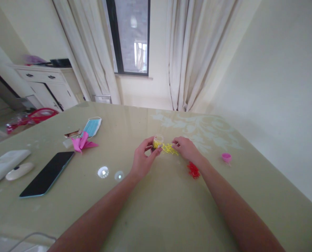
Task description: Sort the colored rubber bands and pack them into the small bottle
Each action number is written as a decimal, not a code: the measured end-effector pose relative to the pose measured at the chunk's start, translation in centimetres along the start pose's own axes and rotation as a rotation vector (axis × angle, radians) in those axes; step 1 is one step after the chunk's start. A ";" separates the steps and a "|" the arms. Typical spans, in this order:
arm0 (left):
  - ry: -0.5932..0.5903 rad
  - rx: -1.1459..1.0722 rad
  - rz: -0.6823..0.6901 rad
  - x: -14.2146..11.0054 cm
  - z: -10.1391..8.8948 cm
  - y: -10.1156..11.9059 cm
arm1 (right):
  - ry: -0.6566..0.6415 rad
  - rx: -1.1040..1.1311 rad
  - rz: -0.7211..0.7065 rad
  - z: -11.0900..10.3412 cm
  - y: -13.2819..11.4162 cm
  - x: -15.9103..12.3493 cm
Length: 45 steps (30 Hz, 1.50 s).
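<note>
Though partly patterned, glossy table (156, 217) near curtains (194, 52).

One jar (158, 139), one pink cup (226, 157), one mask (92, 127) and two curtains (203, 42) showed. Blurred yellow pieces (169, 149) and red pieces (193, 170) seemingly made two piles.

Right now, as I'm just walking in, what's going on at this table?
A person's left hand holds a small clear jar with yellow bits inside. The right hand is at the edge of a loose yellow pile beside the jar; whether it grips any is unclear. A red pile lies by the right forearm, with a small pink cup-shaped piece farther right.
</note>
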State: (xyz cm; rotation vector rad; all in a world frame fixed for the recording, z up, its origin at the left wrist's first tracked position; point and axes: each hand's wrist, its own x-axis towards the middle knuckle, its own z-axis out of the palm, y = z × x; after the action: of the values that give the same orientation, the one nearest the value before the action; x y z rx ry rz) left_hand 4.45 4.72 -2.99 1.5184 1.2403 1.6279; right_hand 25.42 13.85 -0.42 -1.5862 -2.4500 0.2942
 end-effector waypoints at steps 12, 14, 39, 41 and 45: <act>0.054 0.128 0.040 0.1 -0.1 -0.1 | 0.008 0.065 -0.075 0.2 -1.0 0.0; 0.060 0.187 0.063 0.0 -0.1 -0.1 | 0.030 0.082 -0.057 -0.3 -1.0 0.1; 0.009 0.518 0.165 -0.2 -0.4 -0.5 | 0.323 0.887 -0.157 -4.6 -3.0 -1.0; 0.005 0.510 0.164 -0.4 -0.2 -0.5 | 0.318 0.912 -0.180 -4.6 -3.9 -1.3; -0.010 0.478 0.153 -0.7 0.0 -0.4 | 0.277 0.899 -0.200 -3.7 -4.8 -1.4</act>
State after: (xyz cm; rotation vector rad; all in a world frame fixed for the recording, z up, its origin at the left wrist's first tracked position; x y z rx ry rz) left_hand 4.53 4.29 -3.66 1.9440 1.6234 1.4774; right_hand 22.80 10.85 4.36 -0.9057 -1.8122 0.9069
